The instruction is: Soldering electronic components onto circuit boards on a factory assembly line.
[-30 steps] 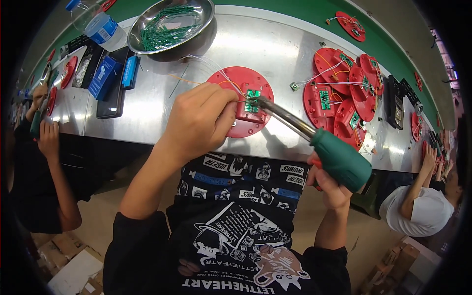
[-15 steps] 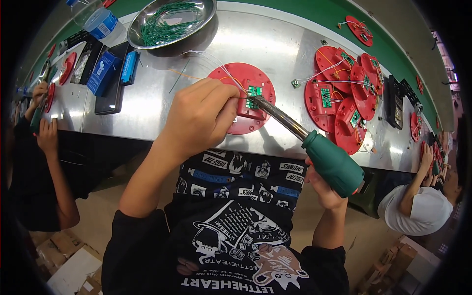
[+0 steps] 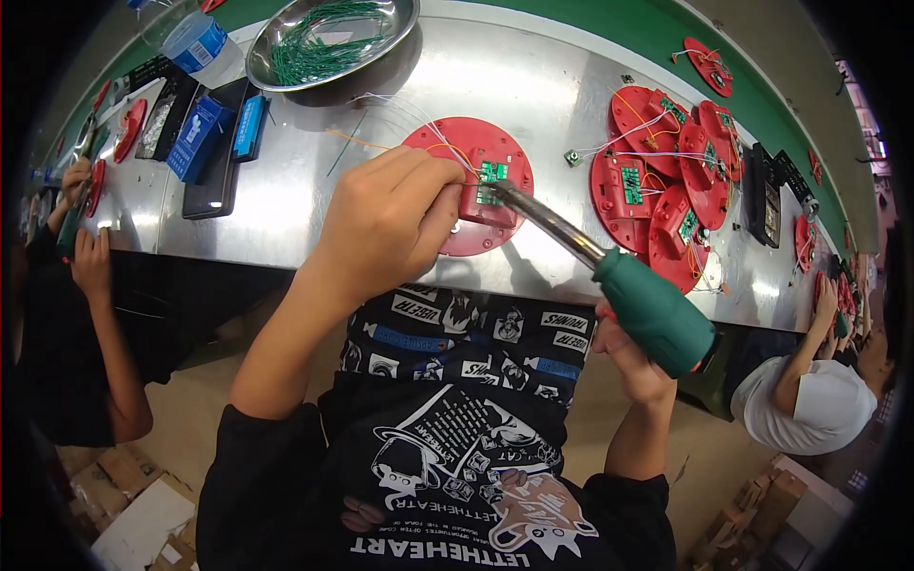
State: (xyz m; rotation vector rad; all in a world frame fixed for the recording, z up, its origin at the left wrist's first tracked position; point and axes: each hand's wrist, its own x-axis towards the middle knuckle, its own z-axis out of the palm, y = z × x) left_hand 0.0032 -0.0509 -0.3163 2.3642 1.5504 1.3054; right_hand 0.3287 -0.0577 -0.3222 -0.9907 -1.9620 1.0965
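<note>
A round red plastic disc (image 3: 514, 152) lies on the metal bench, carrying a small green circuit board (image 3: 494, 172) with white and orange wires running to it. My left hand (image 3: 390, 219) is closed at the disc's left side, thumb and forefinger pinching a thin wire beside the board; most of that wire is hidden by the fingers. My right hand (image 3: 633, 360) grips a soldering iron (image 3: 655, 312) by its thick green handle. The iron's metal shaft slants up and left, its tip over the board; whether it touches cannot be made out.
Several red discs with boards (image 3: 657, 181) are piled to the right. A steel bowl (image 3: 400, 57) of green wires stands at the back, left of it a bottle (image 3: 195, 48), a blue box (image 3: 200, 138) and a dark tray (image 3: 211, 190). Co-workers' hands (image 3: 92, 257) show at both sides.
The soldering iron and my right hand have shifted slightly right, the tip sliding a little across the board. My left hand stays nearly in place.
</note>
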